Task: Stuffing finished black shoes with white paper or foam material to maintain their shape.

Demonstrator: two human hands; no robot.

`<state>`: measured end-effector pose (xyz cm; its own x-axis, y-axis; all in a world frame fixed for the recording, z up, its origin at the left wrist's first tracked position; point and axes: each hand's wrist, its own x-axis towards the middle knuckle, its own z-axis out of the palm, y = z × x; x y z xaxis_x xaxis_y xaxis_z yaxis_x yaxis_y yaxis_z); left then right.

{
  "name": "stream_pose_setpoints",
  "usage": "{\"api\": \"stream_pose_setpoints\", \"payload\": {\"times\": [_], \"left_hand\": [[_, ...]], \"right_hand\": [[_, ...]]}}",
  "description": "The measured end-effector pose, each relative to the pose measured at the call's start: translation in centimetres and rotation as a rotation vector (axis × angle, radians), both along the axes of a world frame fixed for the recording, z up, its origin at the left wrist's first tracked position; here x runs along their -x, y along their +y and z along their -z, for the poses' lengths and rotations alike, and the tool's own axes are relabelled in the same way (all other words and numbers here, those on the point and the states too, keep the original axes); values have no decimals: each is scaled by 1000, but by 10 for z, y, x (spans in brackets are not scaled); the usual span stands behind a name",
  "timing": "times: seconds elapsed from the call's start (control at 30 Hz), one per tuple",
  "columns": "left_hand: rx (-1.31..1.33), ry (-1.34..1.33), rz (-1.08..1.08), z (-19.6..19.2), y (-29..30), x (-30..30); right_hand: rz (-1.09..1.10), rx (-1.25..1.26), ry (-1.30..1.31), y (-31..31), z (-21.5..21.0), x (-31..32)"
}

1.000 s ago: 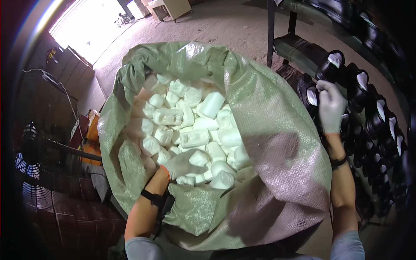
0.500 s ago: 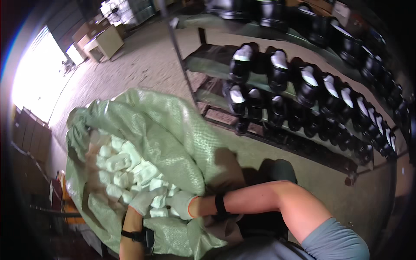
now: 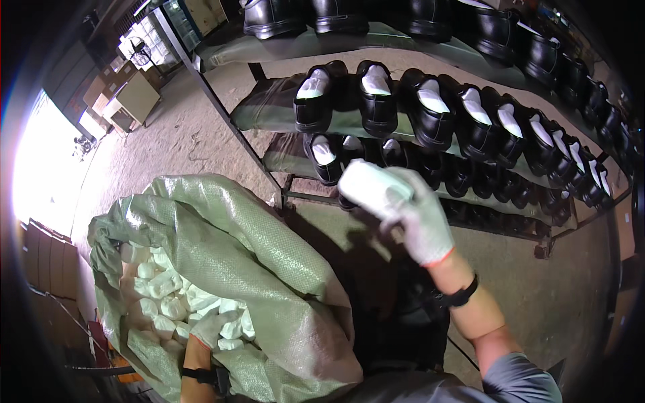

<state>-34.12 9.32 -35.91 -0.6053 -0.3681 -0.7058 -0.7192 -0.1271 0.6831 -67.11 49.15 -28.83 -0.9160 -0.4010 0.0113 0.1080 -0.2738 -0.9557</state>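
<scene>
My right hand [image 3: 416, 211], in a white glove, is raised before the shoe rack and grips a white paper wad [image 3: 366, 187]. Just beyond it stand black shoes [image 3: 376, 94] stuffed with white paper on the green-covered shelves [image 3: 269, 111]. At the lower left, my left hand [image 3: 209, 329], also gloved, reaches down into a large green woven sack [image 3: 269, 269] and closes on the white paper wads [image 3: 164, 285] that fill it. The sack's mouth is open toward the left.
A metal rack post [image 3: 222, 111] slants down beside the sack. More black shoes [image 3: 537, 47] line the upper shelf. Cardboard boxes [image 3: 134, 97] stand far off on the dirt floor, near a bright doorway [image 3: 37, 168] at the left. A dark bag [image 3: 410, 316] lies under my right forearm.
My right hand has left the sack and risen toward the rack with a paper wad. The view has swung right and closer to the shelves; my left hand stays in the sack.
</scene>
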Motion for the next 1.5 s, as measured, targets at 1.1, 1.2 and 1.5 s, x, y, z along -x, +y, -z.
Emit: {"api": "stream_pose_setpoints", "payload": {"times": [1.1,1.2,1.5], "left_hand": [[107,283,214,-57,202,352],[186,138,254,-47,206,347],[163,19,365,12,181,331]], "right_hand": [[150,-922,900,-139,201,237],[233,-1088,985,-138,198,244],[329,-813,948,-136,196,223]]}}
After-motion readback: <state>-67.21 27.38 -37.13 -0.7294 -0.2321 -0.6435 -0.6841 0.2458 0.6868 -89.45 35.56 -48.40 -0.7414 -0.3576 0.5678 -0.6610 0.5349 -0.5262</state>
